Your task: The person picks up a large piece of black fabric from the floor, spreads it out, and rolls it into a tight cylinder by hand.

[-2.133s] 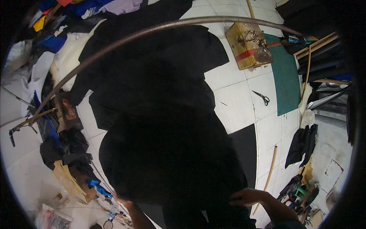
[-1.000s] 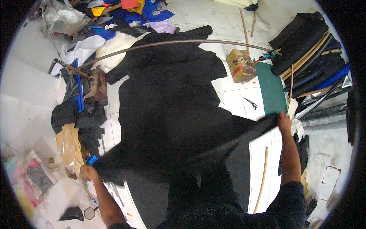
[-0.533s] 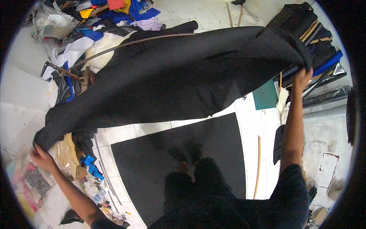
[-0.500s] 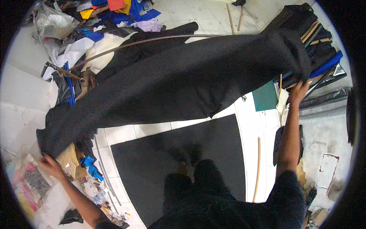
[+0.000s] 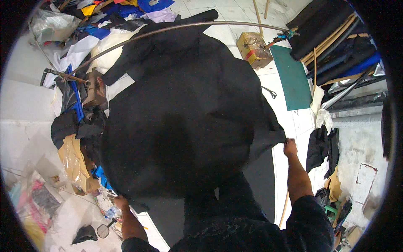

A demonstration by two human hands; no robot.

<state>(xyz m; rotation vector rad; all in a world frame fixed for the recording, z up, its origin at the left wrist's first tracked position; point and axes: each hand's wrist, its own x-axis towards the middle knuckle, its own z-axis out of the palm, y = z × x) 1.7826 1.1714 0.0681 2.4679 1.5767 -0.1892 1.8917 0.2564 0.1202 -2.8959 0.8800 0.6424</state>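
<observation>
The right hand (image 5: pixel 290 148) clutches a corner of the black fabric sheet (image 5: pixel 180 113); the left hand (image 5: pixel 121 202) grips its near-left edge; those wide-set holds likely stop it bunching; it spreads broad ahead, hiding part of the dark grey sheet (image 5: pixel 263 180) below.
</observation>
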